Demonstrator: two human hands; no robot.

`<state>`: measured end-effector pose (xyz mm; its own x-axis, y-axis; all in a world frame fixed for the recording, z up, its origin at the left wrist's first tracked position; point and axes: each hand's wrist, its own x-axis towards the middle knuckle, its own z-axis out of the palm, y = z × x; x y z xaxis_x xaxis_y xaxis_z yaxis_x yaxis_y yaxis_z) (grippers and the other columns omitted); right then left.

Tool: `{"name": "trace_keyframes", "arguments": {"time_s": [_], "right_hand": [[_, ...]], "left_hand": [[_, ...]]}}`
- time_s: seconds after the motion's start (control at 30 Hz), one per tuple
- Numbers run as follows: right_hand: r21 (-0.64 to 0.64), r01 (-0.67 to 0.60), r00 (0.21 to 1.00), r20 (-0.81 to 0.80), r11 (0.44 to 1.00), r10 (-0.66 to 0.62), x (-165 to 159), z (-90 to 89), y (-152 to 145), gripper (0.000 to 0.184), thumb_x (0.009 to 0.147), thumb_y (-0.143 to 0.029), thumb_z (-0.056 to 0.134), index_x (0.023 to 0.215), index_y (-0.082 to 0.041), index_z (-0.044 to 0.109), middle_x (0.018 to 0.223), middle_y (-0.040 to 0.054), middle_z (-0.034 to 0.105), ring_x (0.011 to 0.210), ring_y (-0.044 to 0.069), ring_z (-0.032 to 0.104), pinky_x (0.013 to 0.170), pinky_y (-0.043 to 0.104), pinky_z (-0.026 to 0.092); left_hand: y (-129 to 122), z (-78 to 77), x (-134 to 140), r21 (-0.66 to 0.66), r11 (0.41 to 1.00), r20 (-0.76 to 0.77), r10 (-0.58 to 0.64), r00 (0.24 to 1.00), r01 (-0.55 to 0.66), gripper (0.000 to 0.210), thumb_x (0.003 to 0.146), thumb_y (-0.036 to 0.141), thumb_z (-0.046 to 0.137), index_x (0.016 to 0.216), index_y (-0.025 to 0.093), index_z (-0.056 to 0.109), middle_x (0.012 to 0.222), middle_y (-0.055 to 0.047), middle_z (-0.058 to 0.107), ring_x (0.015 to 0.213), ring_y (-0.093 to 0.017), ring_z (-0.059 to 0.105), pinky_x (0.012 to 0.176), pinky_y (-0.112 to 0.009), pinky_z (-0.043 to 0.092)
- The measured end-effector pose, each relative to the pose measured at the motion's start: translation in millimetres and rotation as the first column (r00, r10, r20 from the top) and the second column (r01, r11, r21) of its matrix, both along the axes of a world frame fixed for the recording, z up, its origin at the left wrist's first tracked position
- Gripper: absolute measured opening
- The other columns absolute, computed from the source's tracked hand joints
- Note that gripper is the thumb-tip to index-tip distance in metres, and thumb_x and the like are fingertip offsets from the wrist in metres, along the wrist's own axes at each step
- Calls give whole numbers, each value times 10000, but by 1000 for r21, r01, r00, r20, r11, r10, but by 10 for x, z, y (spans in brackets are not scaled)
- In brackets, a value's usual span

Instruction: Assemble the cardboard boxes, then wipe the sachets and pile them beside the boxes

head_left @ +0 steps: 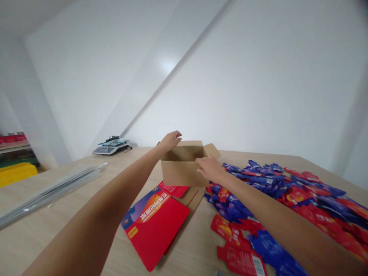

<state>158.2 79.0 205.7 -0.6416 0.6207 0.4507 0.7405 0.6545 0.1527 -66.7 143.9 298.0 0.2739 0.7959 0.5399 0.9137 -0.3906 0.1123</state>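
Box [184,173] lies crosswise toward the table's [195,237] far edge; right grip [209,168] at near rim (clasp unclear); left grip [171,140] released, above.

Plain brown box [182,173], red and blue packets [299,195]
The carton [169,222] is red with a purple-blue end and white lettering [154,207]; the bench [195,251] pale beige, the wall [244,96] white.

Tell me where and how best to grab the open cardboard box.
Probably by the two side walls of the box, the left hand coming from the left, the right hand from the right. It sits upright with its top open, so thumbs could hook inside; the right flap splays outward, so grip below it.
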Motion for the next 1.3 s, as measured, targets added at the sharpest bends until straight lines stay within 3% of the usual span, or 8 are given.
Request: {"name": "trace_keyframes", "arguments": {"time_s": [0.13, 0.33, 0.47, 0.6, 0.8, 1.0, 1.17, 1.3], "right_hand": [[-112, 66, 998, -12, 992, -68, -238, -6, 666, 331, 843, -328, 548, 1130, -172, 492, 1074, 111, 647, 1030, 250, 574, 850, 331, 357], [-174, 114, 993, 20, 978, -112, -432, -252, 1323, 382, 796, -336, 592, 1136, -177, 520, 1108, 116, 646, 1010, 269, 596, 820, 329, 400], [-184, 126, 992, 45, 975, -119, -494, -511, 1545, 333, 804, -308, 585, 1105, -175, 534, 1098, 112, 653, 1032, 260, 591, 872, 337, 379], [-187, 152, 988, 68, 970, -142, -547, -757, 1697, 277, 819, -269, 569, 1076, -170, 529, 1066, 123, 659, 1034, 252, 591, 879, 339, 369], [-171, 212, 977, 56, 962, -206, -597, -1044, 1923, 237, 848, -257, 537, 1062, -159, 512, 1045, 140, 655, 1033, 251, 586, 867, 340, 359], [-150, 263, 965, 23, 953, -262, -598, -1251, 2129, 224, 859, -240, 528, 1062, -148, 522, 1026, 142, 649, 1014, 240, 583, 859, 335, 350], [-132, 282, 958, -23, 950, -287, -730, -1308, 2290, 239, 847, -211, 541, 1080, -157, 548, 1026, 125, 635, 1020, 227, 558, 858, 332, 348], [-73, 283, 954, -84, 956, -288, -808, -1263, 2241, 353, 845, -199, 534, 1197, -205, 503, 1164, 112, 566, 1118, 235, 467, 913, 364, 314]], "left_hand": [[33, -242, -355, 144, 989, 221, -26, 975, -6, 225, 801, 180, 447, 979, 174, 586, 991, -49, 653, 919, -159, 600, 849, -302, 467], [-8, -1039, -700, 226, 972, 351, -21, 936, -63, 239, 774, 96, 424, 969, 171, 539, 996, -64, 612, 958, -163, 579, 885, -329, 458], [17, -1649, -702, 96, 994, 352, 21, 936, -58, 256, 797, 110, 413, 1022, 176, 515, 1046, -77, 593, 1015, -170, 561, 922, -344, 442], [14, -2189, -563, -140, 989, 256, 78, 964, -42, 302, 836, 176, 410, 1124, 173, 501, 1149, -99, 573, 1108, -175, 525, 971, -335, 403], [-134, -2759, -307, -470, 872, -67, 114, 991, -132, 646, 825, 618, 352, 1375, 281, 359, 1479, -79, 295, 1357, -345, 209, 1057, -568, 202], [-257, -3081, -227, -396, 889, -194, 162, 967, -229, 716, 821, 676, 193, 1414, 290, 303, 1512, -71, 194, 1379, -377, 42, 1058, -624, 35], [-316, -3129, -205, -361, 891, -226, 204, 953, -276, 655, 843, 618, 217, 1418, 310, 282, 1513, -55, 191, 1382, -365, 53, 1061, -622, 26], [-357, -3141, -171, -351, 885, -220, 239, 946, -305, 636, 851, 589, 218, 1420, 311, 273, 1508, -56, 205, 1384, -354, 69, 1066, -616, 21]]}}
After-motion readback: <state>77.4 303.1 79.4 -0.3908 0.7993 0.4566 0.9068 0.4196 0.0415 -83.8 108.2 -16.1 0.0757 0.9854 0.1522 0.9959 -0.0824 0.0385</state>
